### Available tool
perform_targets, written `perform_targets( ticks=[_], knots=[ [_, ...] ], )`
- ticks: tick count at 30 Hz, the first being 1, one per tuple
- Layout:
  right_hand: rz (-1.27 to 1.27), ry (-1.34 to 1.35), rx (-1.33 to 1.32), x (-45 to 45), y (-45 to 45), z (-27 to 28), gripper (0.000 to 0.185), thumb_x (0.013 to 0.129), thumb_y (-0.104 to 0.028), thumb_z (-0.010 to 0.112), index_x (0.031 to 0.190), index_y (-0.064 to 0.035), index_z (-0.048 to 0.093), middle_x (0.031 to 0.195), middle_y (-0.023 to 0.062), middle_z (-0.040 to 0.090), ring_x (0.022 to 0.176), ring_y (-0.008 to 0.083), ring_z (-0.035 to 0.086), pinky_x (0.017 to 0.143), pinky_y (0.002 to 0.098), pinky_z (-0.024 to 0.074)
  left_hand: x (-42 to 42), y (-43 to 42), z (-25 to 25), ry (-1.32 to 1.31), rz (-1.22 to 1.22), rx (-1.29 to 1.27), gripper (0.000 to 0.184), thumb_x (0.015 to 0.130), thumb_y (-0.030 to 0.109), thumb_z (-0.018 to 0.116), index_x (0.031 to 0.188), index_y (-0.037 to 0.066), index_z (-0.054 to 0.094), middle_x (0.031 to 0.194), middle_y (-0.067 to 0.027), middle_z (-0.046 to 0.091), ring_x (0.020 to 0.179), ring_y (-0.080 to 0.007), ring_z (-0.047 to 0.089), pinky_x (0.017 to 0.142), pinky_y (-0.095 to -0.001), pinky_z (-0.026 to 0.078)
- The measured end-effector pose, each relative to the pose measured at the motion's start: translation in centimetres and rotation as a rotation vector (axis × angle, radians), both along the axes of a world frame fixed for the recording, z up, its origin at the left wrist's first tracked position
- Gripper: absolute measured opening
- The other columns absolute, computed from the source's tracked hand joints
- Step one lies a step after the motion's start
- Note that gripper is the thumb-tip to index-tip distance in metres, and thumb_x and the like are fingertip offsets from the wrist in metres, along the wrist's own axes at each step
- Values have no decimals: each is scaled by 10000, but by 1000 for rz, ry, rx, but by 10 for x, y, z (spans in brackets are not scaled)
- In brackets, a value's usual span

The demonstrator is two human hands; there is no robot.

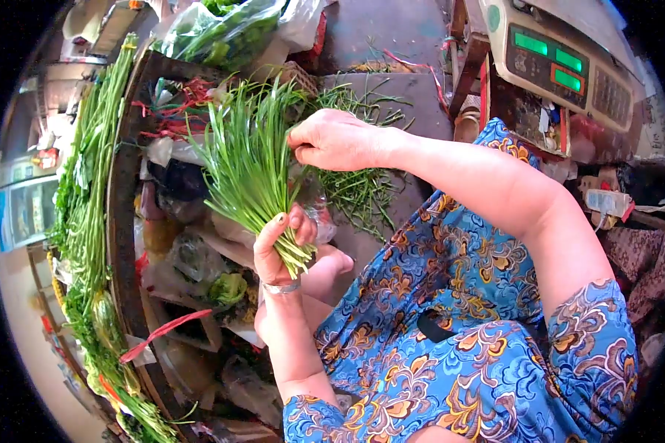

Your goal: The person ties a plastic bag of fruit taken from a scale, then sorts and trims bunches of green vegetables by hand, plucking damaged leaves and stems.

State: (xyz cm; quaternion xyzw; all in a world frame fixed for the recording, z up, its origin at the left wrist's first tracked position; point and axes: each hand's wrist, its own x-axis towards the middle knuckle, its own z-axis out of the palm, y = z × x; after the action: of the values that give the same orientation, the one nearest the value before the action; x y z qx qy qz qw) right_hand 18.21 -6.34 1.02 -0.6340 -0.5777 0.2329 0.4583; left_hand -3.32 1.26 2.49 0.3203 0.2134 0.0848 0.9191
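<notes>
My left hand (pixel 284 244) is closed around the pale stem ends of a bunch of garlic chives (pixel 247 151). The long green leaves fan upward and away from the fist. At the right edge of the bunch, my right hand (pixel 340 140) has its fingers pinched together close to the leaves; what lies between the fingertips is hidden. Below and behind that hand, loose chive scraps (pixel 358 196) are scattered over the dark floor.
A wooden shelf edge (pixel 122 221) runs along the left, with long green stalks (pixel 96 192) lying beyond it. Red ties (pixel 181 107) hang near the bunch. A clear bag of greens (pixel 222 33) sits at the top. A lit digital scale (pixel 561 63) stands at upper right.
</notes>
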Motion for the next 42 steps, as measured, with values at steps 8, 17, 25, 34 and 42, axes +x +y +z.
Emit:
perform_targets(
  ticks=[8,17,25,34,42],
  knots=[
    [-426,-122,-13,36,-3,2,183,817,-193,567,816,-11,576,759,183,599,748,347,610,665,413,466,-4,2,3,-11,69,-6,181,880,190,574,829,33,500,767,-29,474,578,-129,396,605,-286,313],
    [-398,-280,-16,53,-10,-5,199,844,-209,572,882,-17,609,823,175,593,798,342,604,706,401,474,-8,5,3,-128,84,7,514,882,167,555,1342,2,396,793,-28,486,587,-120,415,601,-292,335],
    [-351,-429,-123,43,-12,-5,248,827,-247,644,1011,-82,666,1124,83,610,1106,259,550,987,465,322,-9,7,2,-145,91,22,559,870,154,562,1370,-10,371,787,-19,486,539,-104,392,581,-279,333],
    [-177,-128,-3,32,-10,17,139,758,-157,699,838,-56,647,726,77,627,680,174,612,661,309,485,-8,5,3,-107,87,37,577,859,158,569,1376,0,368,777,-8,489,526,-99,399,569,-273,332],
    [-69,16,103,8,7,0,325,814,-92,621,1137,-51,628,956,126,667,846,207,639,763,327,497,-4,-1,3,-102,60,35,588,853,171,570,1374,3,357,772,-5,489,510,-93,401,550,-271,336]
  ],
)
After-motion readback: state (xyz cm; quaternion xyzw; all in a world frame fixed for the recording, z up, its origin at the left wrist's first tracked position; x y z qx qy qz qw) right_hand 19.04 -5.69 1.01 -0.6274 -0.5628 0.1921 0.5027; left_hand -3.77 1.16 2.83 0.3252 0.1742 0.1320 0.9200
